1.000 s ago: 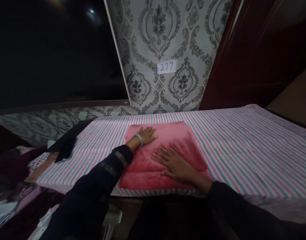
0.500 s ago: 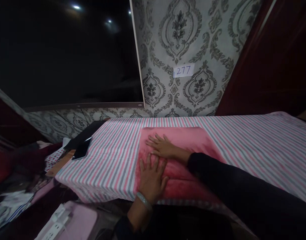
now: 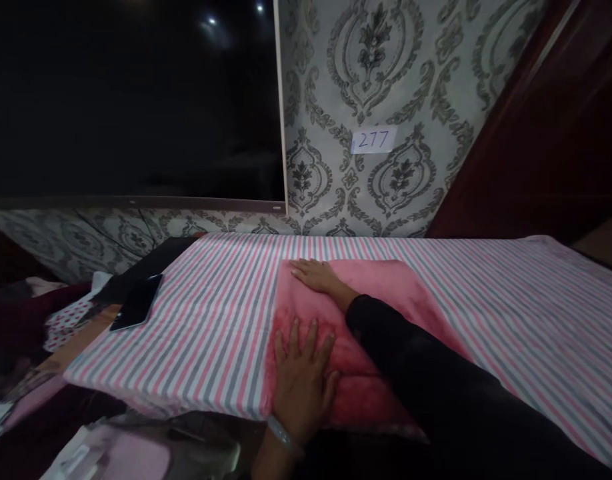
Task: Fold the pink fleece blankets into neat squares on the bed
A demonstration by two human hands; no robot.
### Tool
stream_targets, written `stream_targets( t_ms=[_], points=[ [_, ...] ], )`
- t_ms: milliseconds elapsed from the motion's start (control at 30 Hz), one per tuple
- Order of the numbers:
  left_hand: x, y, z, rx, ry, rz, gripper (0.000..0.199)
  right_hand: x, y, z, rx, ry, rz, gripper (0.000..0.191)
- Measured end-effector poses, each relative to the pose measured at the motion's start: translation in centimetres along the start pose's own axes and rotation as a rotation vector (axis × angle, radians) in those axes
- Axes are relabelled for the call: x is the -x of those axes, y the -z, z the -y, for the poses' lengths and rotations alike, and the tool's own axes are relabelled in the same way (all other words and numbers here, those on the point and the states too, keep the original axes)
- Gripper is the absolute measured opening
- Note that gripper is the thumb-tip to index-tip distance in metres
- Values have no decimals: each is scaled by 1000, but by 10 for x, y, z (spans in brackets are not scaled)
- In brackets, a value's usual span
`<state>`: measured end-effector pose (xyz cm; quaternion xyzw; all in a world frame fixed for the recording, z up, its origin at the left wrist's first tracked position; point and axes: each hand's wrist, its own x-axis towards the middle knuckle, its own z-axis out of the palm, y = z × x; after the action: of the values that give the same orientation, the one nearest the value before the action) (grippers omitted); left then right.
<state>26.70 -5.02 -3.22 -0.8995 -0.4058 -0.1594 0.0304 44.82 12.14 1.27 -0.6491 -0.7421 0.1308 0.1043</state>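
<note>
A pink plush cloth (image 3: pixel 376 273) lies flat on a table covered with a striped cloth (image 3: pixel 216 293). Its far part looks paler and smoother, its near part a deeper red-pink. My right hand (image 3: pixel 313 275) rests palm down near the cloth's far left corner, fingers spread. Closer to me, my left hand (image 3: pixel 302 373), with a bracelet (image 3: pixel 281 430) on the wrist, presses on the near left part, its fingers also spread. Neither hand grips anything. My right sleeve hides part of the cloth's right side.
A dark phone or tablet (image 3: pixel 137 303) lies at the table's left end. Beyond it are piled clothes (image 3: pixel 69 320). A large screen (image 3: pixel 136 100) and a paper marked 277 (image 3: pixel 374 140) are on the wall behind. A pink item (image 3: pixel 136 457) sits low at left.
My right hand has slid away from me, to the cloth's far left corner. My left hand stays on the near left part, now farther from the right one. The view has shifted slightly.
</note>
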Motion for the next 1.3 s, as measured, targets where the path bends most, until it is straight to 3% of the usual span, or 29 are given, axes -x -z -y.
stream_targets(
  t_ms=[133,267,367,500,633,833,1000,1133,1300],
  points=[
    [-3,4,1,14,9,-8,64,8,13,6,-17,33,-11,61],
    [-5,6,1,16,9,-23,59,39,36,5,71,13,-43,62],
    [-6,8,0,27,7,-47,58,78,46,-17,170,-90,-70,63],
    [-7,14,-4,34,-6,-35,57,128,47,-64,226,-179,-28,61],
    [-10,17,-9,30,-7,-44,55,167,38,-93,216,-156,-73,59],
    [-4,24,-2,73,-46,-70,50,255,6,-100,227,-106,-247,57],
    [30,22,23,179,112,-253,53,321,-32,-110,61,-45,-464,58],
    [41,14,45,337,118,-265,59,332,-47,-116,-107,22,-590,63],
    [18,24,57,269,92,-165,66,315,-39,-122,-95,21,-610,75]
  ],
)
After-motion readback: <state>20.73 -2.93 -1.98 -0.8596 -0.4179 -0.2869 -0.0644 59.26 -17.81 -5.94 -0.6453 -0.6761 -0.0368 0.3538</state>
